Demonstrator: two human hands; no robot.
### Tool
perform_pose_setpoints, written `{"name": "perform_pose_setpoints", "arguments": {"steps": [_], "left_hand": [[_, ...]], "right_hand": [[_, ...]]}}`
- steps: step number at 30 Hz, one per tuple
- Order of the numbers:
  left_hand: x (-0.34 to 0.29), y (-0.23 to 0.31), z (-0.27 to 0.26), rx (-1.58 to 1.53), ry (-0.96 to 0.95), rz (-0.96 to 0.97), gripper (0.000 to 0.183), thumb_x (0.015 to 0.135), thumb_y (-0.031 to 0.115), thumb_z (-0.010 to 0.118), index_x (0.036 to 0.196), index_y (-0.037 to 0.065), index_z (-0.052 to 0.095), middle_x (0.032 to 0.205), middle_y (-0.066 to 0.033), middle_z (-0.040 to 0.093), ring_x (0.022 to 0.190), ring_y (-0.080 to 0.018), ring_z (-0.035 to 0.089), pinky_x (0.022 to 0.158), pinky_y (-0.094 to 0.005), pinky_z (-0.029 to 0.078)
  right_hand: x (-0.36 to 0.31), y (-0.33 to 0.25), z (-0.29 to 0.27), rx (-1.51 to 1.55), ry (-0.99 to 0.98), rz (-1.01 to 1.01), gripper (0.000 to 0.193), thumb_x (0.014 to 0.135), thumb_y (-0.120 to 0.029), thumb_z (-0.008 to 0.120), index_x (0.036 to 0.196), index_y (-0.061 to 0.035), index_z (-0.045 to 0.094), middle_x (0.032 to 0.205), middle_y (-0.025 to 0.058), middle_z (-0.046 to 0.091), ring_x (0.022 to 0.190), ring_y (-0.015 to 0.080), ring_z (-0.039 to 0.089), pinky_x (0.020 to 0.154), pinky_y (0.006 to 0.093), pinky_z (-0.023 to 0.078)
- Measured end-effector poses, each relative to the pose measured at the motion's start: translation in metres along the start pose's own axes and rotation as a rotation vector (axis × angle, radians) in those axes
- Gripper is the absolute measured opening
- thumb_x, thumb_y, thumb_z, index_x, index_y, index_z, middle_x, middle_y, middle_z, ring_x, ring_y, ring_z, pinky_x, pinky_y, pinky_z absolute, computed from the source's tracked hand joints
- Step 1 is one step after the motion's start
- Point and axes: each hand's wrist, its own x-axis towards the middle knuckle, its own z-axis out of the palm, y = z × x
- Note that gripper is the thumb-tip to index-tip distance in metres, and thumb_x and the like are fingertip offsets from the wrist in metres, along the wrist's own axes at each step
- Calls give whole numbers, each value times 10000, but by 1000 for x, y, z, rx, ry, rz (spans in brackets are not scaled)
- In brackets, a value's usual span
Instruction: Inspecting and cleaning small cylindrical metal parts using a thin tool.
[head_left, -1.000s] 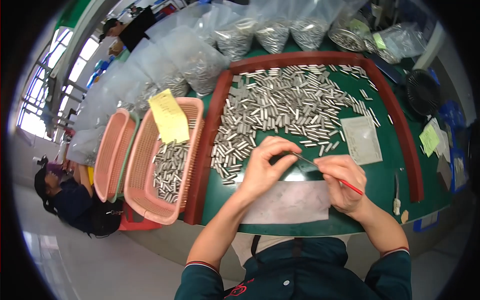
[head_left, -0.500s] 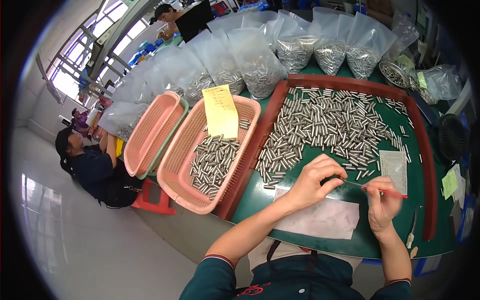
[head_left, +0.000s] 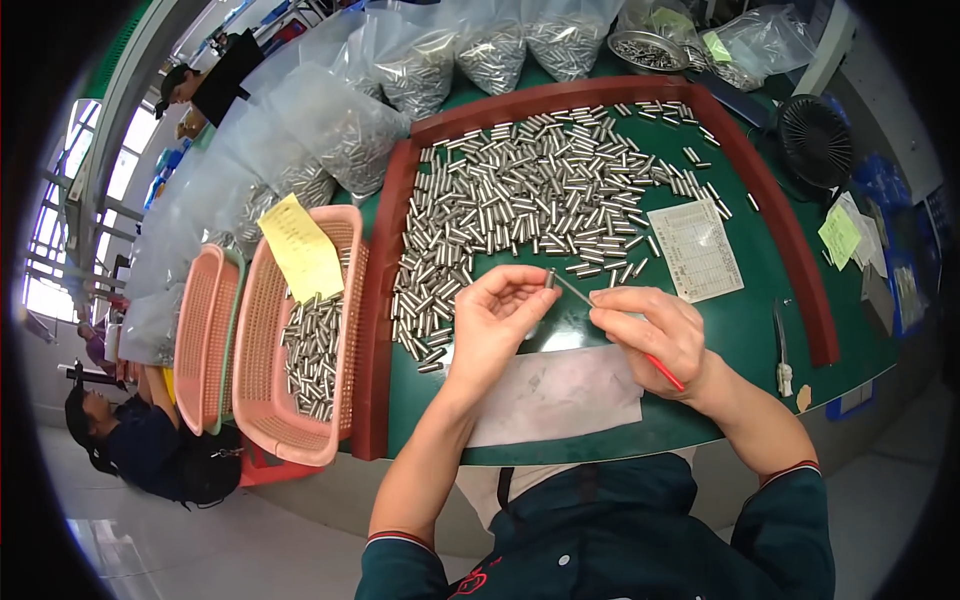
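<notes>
Over the green table my left hand [head_left: 503, 315] pinches one small metal cylinder [head_left: 550, 279] between thumb and fingertips. A slim tool with a thin metal shaft and a red handle [head_left: 664, 373] is gripped in my right hand [head_left: 655, 330]. Its shaft points at the cylinder; whether the tip touches it, I cannot tell. Just beyond my hands spreads a heap of similar metal cylinders [head_left: 520, 205]. A pale, stained cloth [head_left: 555, 395] lies flat below both hands. Right of the heap rests a printed paper sheet [head_left: 695, 250].
Dark red strips [head_left: 378, 300] border the table. At left stand a pink basket [head_left: 290, 450] with cylinders and a yellow note [head_left: 300, 245], and another pink basket [head_left: 197, 350]. Filled plastic bags [head_left: 415, 75] line the back. Tweezers [head_left: 781, 345] and a black fan [head_left: 815, 142] are at right. Others sit left.
My view has turned to the right, so the scene sits further left. My right hand has tilted, bringing the tool's shaft toward the cylinder, which now shows upright in my left hand.
</notes>
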Motion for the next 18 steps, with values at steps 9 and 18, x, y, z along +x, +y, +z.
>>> {"name": "perform_pose_setpoints", "arguments": {"steps": [9, 18], "left_hand": [[-2, -3, -8, -223, -167, -217, 184, 839, 57, 605, 1002, -29, 598, 842, -84, 648, 752, -109, 598, 706, -226, 479], [-4, -1, -4, -272, -243, -230, 129, 838, 71, 608, 941, -5, 593, 837, -71, 629, 769, -113, 593, 709, -218, 465]], "right_hand": [[-1, -1, -2, 39, 34, -35, 236, 655, 5, 665, 884, 14, 606, 814, 122, 611, 681, 241, 634, 558, 302, 526], [0, -4, -8, 6, 91, -63, 218, 688, -116, 720, 839, 1, 615, 779, 102, 616, 652, 216, 628, 536, 282, 510]]}}
